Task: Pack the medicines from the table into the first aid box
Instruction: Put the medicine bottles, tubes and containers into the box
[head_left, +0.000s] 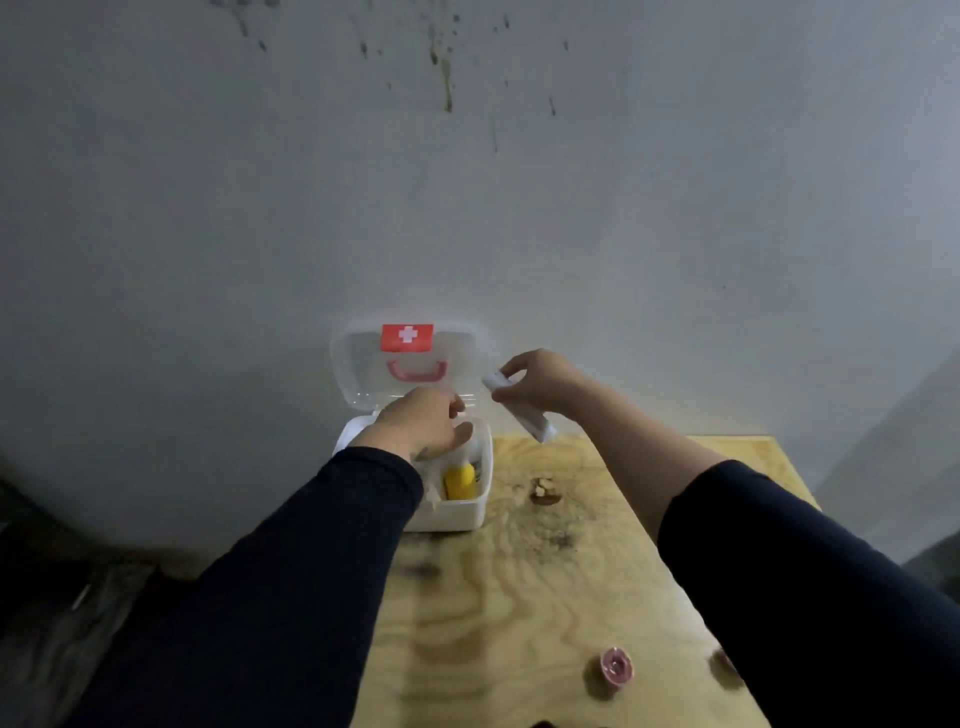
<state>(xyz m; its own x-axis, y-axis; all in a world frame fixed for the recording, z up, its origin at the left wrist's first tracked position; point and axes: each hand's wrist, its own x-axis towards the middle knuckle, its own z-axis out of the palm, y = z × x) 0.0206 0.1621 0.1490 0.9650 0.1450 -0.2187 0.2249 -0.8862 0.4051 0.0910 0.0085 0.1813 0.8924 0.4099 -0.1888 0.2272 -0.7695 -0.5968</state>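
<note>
The white first aid box (457, 517) stands at the far left corner of the wooden table (545, 597). Its clear lid (353, 364), with a red cross sticker, is propped up against the wall. A yellow bottle (460, 482) lies inside. My left hand (423, 423) hovers over the box's opening, fingers loosely curled, nothing visibly in it. My right hand (540, 384) is raised just right of the lid and grips a white tube (537, 423) that slants down to the right, above the table.
A small pink round cap (616, 666) lies near the table's front edge. Dark stains mark the wood around the middle. A grey stained wall (467, 182) stands right behind the box. The floor drops away at the left and right of the table.
</note>
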